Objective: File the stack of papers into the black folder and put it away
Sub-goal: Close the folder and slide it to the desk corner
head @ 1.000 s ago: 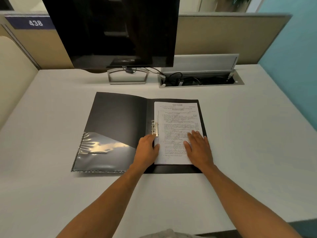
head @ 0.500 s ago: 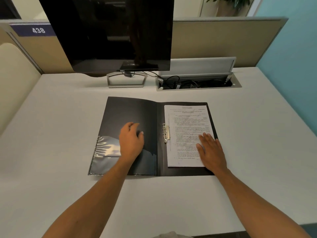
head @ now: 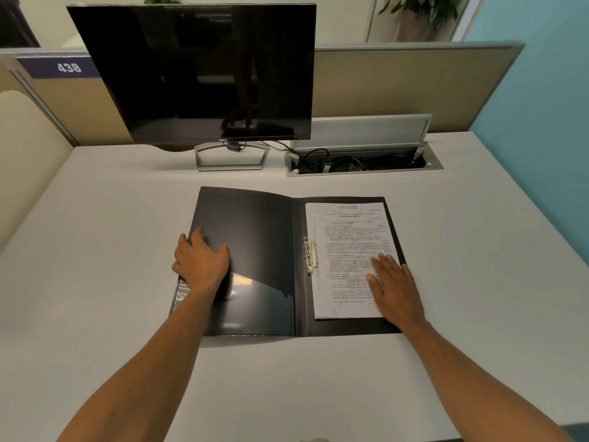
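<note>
Papers (head: 347,237) under right hand (head: 395,287); left hand (head: 202,263) grips folder (head: 255,224)

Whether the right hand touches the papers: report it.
Touching. The head view shows the right hand lying flat, palm down, on the papers.

Bare desk (head: 95,250) runs open at frame's left, right & bottom, all round the open folder (head: 261,224). Top centre blocked by monitor (head: 197,74) w/ stand (head: 229,159); open cable tray (head: 363,162) upper right, partition (head: 398,87) behind both.

Office cubicle: partition (head: 398,87) numbered 438, monitor (head: 204,74), desk (head: 95,250).
</note>
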{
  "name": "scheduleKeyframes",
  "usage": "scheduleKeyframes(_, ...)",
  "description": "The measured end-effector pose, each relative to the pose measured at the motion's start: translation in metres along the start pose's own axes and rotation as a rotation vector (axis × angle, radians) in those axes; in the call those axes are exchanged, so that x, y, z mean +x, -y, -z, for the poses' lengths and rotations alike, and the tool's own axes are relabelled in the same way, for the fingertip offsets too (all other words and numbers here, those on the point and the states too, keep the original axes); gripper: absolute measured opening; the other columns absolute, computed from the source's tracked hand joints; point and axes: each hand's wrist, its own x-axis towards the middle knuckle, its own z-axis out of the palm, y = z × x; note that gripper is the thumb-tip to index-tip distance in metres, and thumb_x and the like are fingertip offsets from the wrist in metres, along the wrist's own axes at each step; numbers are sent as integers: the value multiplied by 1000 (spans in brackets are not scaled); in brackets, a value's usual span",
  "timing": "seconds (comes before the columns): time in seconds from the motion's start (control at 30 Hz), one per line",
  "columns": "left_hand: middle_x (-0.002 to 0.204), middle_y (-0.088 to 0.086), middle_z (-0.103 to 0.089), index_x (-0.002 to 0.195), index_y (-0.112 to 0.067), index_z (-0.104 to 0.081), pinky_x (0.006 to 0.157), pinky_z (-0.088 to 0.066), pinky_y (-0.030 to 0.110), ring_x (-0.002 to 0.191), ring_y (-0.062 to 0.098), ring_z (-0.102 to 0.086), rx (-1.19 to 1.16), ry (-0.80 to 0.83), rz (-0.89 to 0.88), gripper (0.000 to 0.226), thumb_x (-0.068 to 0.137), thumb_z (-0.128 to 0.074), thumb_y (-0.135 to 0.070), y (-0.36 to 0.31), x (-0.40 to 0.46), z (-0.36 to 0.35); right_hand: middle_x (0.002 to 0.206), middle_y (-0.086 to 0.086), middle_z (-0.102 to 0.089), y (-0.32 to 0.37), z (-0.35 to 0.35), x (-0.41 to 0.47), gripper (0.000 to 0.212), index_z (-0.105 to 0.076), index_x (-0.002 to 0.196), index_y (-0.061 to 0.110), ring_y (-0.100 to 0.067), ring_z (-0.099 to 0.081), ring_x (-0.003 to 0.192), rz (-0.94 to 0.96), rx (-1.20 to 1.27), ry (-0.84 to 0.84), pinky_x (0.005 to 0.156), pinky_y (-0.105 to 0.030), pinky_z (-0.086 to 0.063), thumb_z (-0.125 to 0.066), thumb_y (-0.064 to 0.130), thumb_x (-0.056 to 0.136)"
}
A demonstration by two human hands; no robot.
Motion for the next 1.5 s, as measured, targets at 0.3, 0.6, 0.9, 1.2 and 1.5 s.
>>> scheduleKeyframes(0.3,155,14,-29,142,-20,-37,114,-23,50,140,36,-28,112,-143,-234,60,89,-64,-29,-53,-20,24,157,-1,-26,-6,2,0,64,-25,150,20,-16,-19,146,-21,-36,4,120,-37,-4,-16,53,96)
scheduleKeyframes(0.6,138,7,-55,141,-19,-43,100,-45,42,125,30,-52,-56,39,-378,62,87,-69,-34,-138,-63,88,158,-1,-23,-10,-1,0,65,-21,151,21,-16,-16,147,-16,-42,8,120,-38,-3,-12,54,96)
scheduleKeyframes(0.9,137,-1,-57,132,-22,-56,98,-45,29,125,15,-52,-442,251,-580,49,89,-63,-45,-180,-104,78,155,-1,-31,-14,2,1,58,-35,146,20,-15,-23,144,-6,179,-30,120,-35,-6,-34,51,97)
scheduleKeyframes(1.2,136,-22,-48,144,-34,-40,95,-40,10,119,-13,-45,-613,534,-656,54,93,-55,-43,-195,-143,15,108,7,-70,-19,46,2,35,-67,113,23,-10,-66,97,-255,906,-114,74,-15,-53,-47,46,96)
scheduleKeyframes(1.5,145,-6,-50,140,-27,-48,106,-34,26,133,12,-45,-370,628,-543,51,93,-57,-44,-188,-158,-60,119,1,-66,-55,72,14,60,-60,124,17,-13,-63,109,-402,1262,14,96,-31,-49,-28,59,95)
